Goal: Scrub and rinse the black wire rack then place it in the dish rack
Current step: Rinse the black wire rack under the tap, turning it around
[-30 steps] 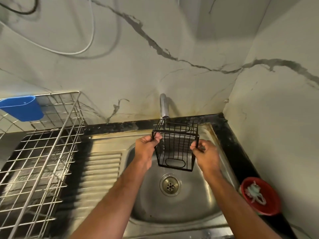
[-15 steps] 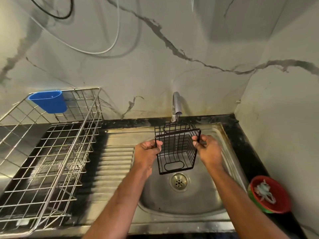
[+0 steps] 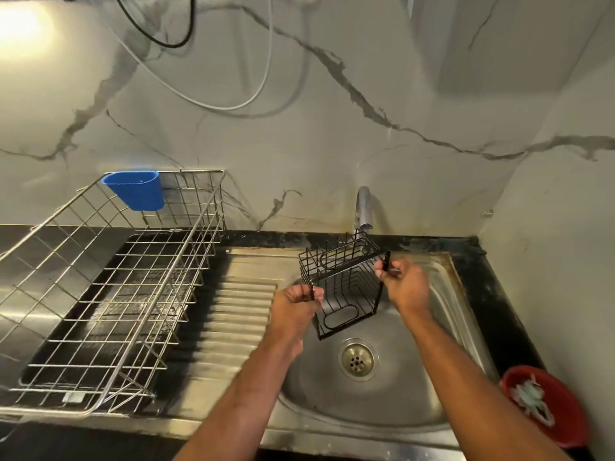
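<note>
The left hand (image 3: 299, 304) pinches the near-left corner of the black wire rack (image 3: 346, 287), fingers curled round a thin upright wire. The right hand (image 3: 404, 282) grips the rack's far-right corner post in the same way, thumb and fingers closed on the wire. Between them the rack hangs tilted over the sink (image 3: 442, 387), its open side turned up toward the camera and its lower end pointing down at the drain (image 3: 357, 359). The rack's far edge sits just under the spout of the tap (image 3: 362, 207); whether water is running is hard to tell, as the view there is soft.

Left of the basin lies the ribbed draining board (image 3: 243, 314). Further left stands the dish rack (image 3: 109, 294), a silver wire frame on a dark tray, with a blue plastic cup holder (image 3: 136, 189) hooked on its far rim. At the near right, on the black counter edge, sits a red bowl (image 3: 565, 430) with something pale inside. A marble-patterned wall (image 3: 332, 144) rises behind, with a white cable (image 3: 233, 106) and a black cable (image 3: 169, 44) looping across it.
</note>
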A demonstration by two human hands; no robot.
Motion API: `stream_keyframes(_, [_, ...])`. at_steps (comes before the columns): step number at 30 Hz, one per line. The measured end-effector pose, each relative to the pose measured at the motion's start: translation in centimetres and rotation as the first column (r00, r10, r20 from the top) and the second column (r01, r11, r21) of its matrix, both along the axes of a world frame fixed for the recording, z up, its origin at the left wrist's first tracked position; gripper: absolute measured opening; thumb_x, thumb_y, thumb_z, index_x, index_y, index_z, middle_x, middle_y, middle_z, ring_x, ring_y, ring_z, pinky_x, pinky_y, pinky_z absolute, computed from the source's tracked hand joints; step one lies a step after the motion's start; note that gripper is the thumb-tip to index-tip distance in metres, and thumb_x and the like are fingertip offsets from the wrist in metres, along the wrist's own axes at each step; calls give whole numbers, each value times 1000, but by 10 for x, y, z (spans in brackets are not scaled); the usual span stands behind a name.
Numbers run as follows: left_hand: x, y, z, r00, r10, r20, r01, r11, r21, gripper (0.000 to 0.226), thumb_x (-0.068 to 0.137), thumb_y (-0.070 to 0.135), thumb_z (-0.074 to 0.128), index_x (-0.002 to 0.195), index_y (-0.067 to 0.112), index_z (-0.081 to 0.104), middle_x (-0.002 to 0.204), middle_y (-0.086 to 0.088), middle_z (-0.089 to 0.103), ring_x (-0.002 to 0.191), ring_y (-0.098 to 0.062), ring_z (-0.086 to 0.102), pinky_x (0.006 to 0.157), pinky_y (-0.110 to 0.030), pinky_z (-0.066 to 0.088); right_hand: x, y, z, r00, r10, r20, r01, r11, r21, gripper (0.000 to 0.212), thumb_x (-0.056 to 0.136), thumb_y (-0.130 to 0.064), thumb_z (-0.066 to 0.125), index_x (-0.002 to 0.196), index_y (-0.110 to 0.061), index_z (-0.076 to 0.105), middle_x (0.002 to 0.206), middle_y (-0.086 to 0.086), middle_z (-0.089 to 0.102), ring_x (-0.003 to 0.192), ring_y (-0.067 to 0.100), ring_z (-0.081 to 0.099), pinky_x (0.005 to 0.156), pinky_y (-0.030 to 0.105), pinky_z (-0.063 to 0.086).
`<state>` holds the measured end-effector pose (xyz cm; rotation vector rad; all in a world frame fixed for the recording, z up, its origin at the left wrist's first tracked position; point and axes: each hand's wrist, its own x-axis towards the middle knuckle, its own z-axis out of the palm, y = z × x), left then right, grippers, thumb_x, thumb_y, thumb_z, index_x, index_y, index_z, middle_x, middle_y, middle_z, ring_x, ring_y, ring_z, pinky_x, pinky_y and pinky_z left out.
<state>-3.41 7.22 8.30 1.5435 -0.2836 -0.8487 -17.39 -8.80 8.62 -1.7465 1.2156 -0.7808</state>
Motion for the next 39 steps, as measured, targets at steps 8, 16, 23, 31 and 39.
stream_keyframes(8, [-13,4,1,996,-79,37,79,997,-5,18,85,-12,68,91,5,69,87,-3,72,102,-21,69,98,-33,53,4,-7,4,1000,27,16,-27,999,-25,15,91,-13,70,104,-21,68,109,2,65,97,13,57,82,16,46])
stream_keyframes(16, [-19,1,1,989,-112,92,111,994,18,20,85,-9,70,87,10,70,90,-4,74,103,-19,70,98,-32,53,-7,-5,-9,998,-52,20,53,998,-39,19,90,-11,69,108,-13,68,115,4,64,100,14,60,80,15,47])
stream_keyframes(23, [-23,-7,5,984,-121,131,113,992,63,16,87,-7,70,89,9,68,90,-4,72,94,-14,68,84,-20,53,-19,-2,-7,992,-111,66,110,994,11,12,92,-10,66,104,-12,67,106,2,62,89,9,59,60,5,42])
stream_keyframes(31, [-22,-22,7,986,-61,154,47,994,94,26,90,-11,63,84,14,62,85,-1,67,92,-15,64,96,-33,52,-25,1,-17,933,-204,297,145,967,208,25,96,-13,62,120,-4,64,115,9,64,101,20,62,87,20,49])
stream_keyframes(39, [-28,-18,3,992,-53,112,37,990,136,23,87,-12,66,84,11,65,89,-8,68,91,-19,62,94,-37,53,-31,13,-17,948,-182,262,200,979,-43,13,97,-3,50,98,-9,62,108,8,59,103,20,55,85,26,49])
